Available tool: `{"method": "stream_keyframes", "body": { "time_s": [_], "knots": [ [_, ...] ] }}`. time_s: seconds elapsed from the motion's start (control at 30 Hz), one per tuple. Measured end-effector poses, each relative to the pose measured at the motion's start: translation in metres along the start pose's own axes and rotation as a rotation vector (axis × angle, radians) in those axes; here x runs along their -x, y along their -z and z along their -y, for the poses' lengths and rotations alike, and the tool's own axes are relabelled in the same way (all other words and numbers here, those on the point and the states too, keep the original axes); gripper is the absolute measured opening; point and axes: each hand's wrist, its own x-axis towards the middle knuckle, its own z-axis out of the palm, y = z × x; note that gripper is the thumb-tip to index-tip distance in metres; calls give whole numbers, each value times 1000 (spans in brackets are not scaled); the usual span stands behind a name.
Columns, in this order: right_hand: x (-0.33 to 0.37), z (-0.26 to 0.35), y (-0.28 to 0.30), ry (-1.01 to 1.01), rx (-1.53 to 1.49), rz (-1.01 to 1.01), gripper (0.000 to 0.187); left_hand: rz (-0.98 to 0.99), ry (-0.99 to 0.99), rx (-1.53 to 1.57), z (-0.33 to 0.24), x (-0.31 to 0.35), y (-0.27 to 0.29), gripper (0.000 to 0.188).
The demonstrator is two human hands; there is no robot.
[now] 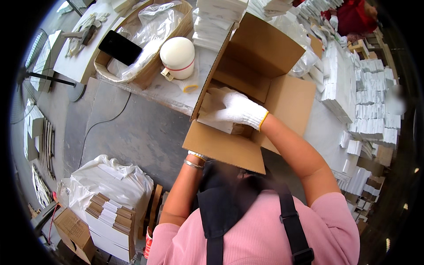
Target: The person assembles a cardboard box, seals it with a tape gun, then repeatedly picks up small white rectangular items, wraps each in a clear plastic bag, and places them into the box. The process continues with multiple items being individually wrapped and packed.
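Note:
An open brown cardboard box (pixel 289 104) sits in front of me at the table's edge, its flaps spread outward. My right hand (pixel 236 108), in a white knitted glove with a yellow cuff, reaches into it from the right. Its fingers are stretched apart toward the box's left wall, partly in shade. Below that hand a pale block-like piece (pixel 221 125) shows in the box; its kind is unclear. Under the near flap is my left hand (pixel 197 154); only its white glove cuff shows, with a bracelet on the wrist below, and its fingers are hidden.
On the table (pixel 176 102) stand a cream rounded jug (pixel 177 55) and an oval basket (pixel 187 17) with plastic and a black phone (pixel 120 47). Stacked white slabs (pixel 338 84) line the right. A fan (pixel 35 75) and plastic-covered stack (pixel 110 176) stand left; a person in red (pixel 355 17) is far right.

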Motion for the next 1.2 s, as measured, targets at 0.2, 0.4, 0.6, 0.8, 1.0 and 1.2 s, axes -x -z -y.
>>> {"method": "stream_keyframes", "body": {
  "time_s": [0.2, 0.4, 0.6, 0.8, 1.0, 1.2],
  "knots": [
    [19, -28, 5, -274, -596, -256, 66, 82, -141, -356, -1, 7, 16, 49],
    [48, -66, -33, -664, -1647, -53, 94, -28, 10, 146, -55, 8, 8, 55],
    [44, -13, -30, -457, -1858, -10, 70, 208, 47, 466, -82, -10, 26, 48],
    [34, 19, -19, -532, -1910, -92, 67, 115, -34, 50, -67, -8, 31, 49],
    [37, -9, -37, -475, -1820, -182, 79, -45, -179, -241, -45, -14, 33, 32],
    [50, -32, -40, -293, -1876, 5, 76, 32, -183, -224, -48, -18, 55, 53]
  ]
}}
